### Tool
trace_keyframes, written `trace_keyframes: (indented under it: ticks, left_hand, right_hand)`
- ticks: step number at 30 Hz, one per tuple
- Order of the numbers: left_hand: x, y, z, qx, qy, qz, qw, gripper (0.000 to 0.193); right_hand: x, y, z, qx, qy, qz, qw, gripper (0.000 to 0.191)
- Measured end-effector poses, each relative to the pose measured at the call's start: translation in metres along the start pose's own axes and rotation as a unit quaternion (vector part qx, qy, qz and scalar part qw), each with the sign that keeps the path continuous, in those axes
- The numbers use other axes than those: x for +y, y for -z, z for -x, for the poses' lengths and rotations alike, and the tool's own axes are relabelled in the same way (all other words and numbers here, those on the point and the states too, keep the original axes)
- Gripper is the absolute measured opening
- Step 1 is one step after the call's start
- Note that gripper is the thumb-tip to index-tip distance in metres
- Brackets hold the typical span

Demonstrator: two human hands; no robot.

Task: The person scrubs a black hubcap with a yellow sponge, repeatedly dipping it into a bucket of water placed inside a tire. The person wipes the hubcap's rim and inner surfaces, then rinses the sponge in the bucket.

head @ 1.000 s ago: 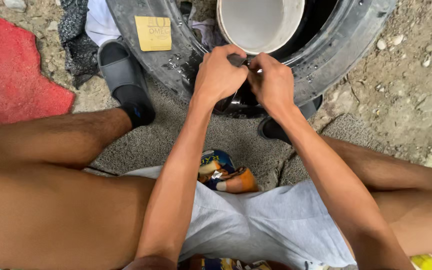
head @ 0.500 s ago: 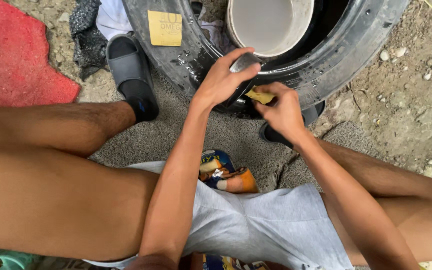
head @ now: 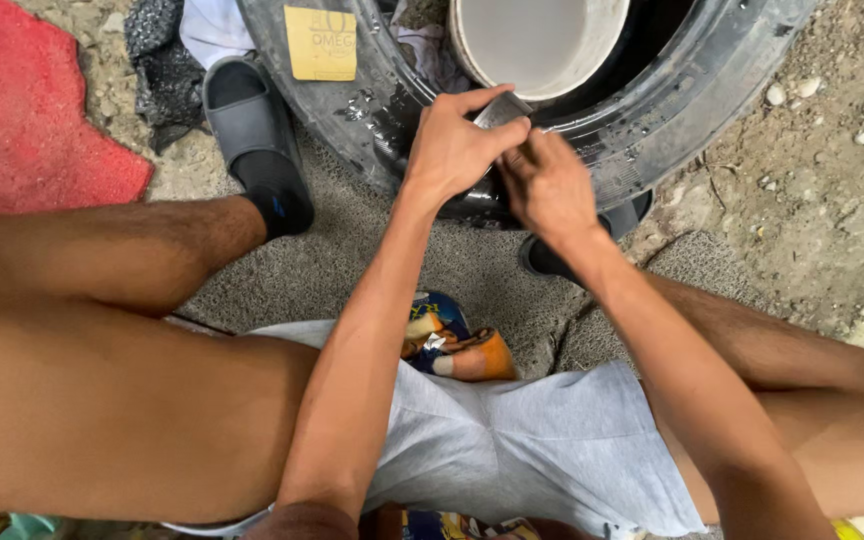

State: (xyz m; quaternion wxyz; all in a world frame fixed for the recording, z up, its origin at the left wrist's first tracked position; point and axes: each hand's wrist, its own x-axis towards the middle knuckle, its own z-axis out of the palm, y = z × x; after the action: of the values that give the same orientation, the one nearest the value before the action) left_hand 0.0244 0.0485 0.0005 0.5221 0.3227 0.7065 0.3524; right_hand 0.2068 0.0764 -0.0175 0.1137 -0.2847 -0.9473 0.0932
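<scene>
On gravelly ground, a wet black rubber tyre lies flat. Against its near sidewall, the left hand now pinches a small grey metal piece; the right hand, fingers curled, has risen to touch it.

Right hand back up against left hand at tyre sidewall; half second ago it sat lower, apart, holding yellowish piece. Yellowish piece now hidden. Small grey flat piece now pinched at left fingertips.
</scene>
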Motion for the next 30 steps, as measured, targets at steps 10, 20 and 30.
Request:
trace_keyframes:
  ticks: [10,20,30]
  left_hand:
    - [0.006,0.001,0.003,0.008,-0.03,0.011,0.999,0.06]
    - [0.016,-0.006,0.004,0.013,-0.004,0.008,1.0,0.067]
    - [0.02,-0.006,0.006,0.009,0.0,-0.043,0.999,0.065]
  right_hand:
    - [-0.044,-0.013,0.018,-0.049,-0.106,-0.207,0.971,0.024]
    - [-0.011,-0.007,-0.002,-0.055,-0.126,-0.15,0.979,0.022]
    - [0.011,-0.002,0.006,-0.07,0.075,-0.084,0.991,0.019]
